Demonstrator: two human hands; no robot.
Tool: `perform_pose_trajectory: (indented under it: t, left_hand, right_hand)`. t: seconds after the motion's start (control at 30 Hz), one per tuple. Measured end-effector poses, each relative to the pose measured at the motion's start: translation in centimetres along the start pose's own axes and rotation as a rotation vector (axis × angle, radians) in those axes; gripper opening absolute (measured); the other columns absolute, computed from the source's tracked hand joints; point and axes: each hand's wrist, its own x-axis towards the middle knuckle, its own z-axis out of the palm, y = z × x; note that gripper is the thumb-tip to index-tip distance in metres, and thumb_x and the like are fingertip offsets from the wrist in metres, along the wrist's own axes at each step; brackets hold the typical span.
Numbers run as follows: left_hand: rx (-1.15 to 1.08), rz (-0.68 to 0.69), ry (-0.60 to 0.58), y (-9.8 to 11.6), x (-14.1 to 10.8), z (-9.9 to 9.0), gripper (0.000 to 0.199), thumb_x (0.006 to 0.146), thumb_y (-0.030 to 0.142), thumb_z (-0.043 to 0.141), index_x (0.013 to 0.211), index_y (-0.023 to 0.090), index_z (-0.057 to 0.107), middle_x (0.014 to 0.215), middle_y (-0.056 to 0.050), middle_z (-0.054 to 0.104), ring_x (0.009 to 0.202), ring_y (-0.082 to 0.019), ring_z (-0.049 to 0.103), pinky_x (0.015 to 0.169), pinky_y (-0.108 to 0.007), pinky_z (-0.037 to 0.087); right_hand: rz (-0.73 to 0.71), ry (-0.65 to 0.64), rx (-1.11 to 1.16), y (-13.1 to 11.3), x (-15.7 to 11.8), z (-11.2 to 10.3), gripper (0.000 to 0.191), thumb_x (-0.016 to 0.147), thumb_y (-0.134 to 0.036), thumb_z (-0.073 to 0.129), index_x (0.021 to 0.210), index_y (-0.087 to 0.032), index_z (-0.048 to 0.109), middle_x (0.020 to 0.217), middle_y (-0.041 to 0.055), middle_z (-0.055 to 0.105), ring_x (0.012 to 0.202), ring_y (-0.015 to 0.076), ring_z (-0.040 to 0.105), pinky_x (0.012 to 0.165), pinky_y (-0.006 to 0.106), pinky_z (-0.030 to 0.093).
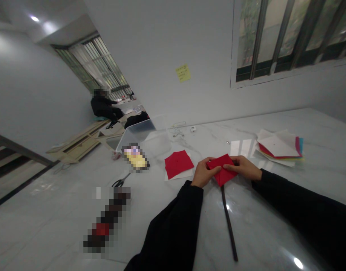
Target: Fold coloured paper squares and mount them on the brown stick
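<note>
Marble tabletop [62, 214] carries scissors [120, 183], a clear plastic bin [143, 139], stacked coloured paper [279, 148], perhaps a dark stick [228, 226]; fingers of the left hand [204, 173] and right hand [242, 168] pinch folded red paper [221, 169].

- The folded paper [221, 169] is bright red.
- Another red paper [177, 164] lies on a white sheet [186, 173].
- The desk [254, 241] is white with soft grey lines.
- The sleeves [170, 229] are black.
- The pile of paper [280, 148] shows white, red, pink, blue and yellow.
- The note [183, 73] is yellow.
</note>
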Motion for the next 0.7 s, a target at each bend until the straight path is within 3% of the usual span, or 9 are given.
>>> perform_pose_trajectory:
  t: [0.2,0.53,0.7]
  left_hand:
    - [-0.15,-0.03,0.069,-0.5,0.1,0.5,0.049,0.068,0.032,0.077,0.109,0.011,0.061,0.082,-0.007,0.07,0.069,-0.016,0.065,0.065,-0.026,0.052]
    - [-0.162,-0.023,0.051,-0.8,0.1,0.8,0.05,0.069,0.03,0.076,0.113,0.012,0.06,0.086,-0.007,0.071,0.073,-0.016,0.067,0.067,-0.026,0.053]
    - [-0.229,-0.04,0.019,-1.1,0.1,0.9,0.051,0.067,0.028,0.078,0.111,0.011,0.059,0.094,-0.011,0.072,0.079,-0.018,0.068,0.071,-0.029,0.054]
  right_hand:
    - [-0.031,0.079,0.003,0.7,0.0,0.5,0.047,0.075,-0.046,0.074,0.11,-0.016,0.068,0.105,0.0091,0.073,0.089,0.024,0.07,0.08,0.038,0.055]
    - [-0.004,0.057,-0.051,1.1,0.1,0.4,0.048,0.075,-0.05,0.072,0.108,-0.016,0.069,0.103,0.0094,0.074,0.09,0.0262,0.07,0.082,0.041,0.055]
    - [-0.004,0.129,-0.028,1.1,0.1,0.4,0.046,0.074,-0.048,0.073,0.106,-0.015,0.069,0.101,0.0098,0.074,0.087,0.0255,0.07,0.079,0.04,0.055]
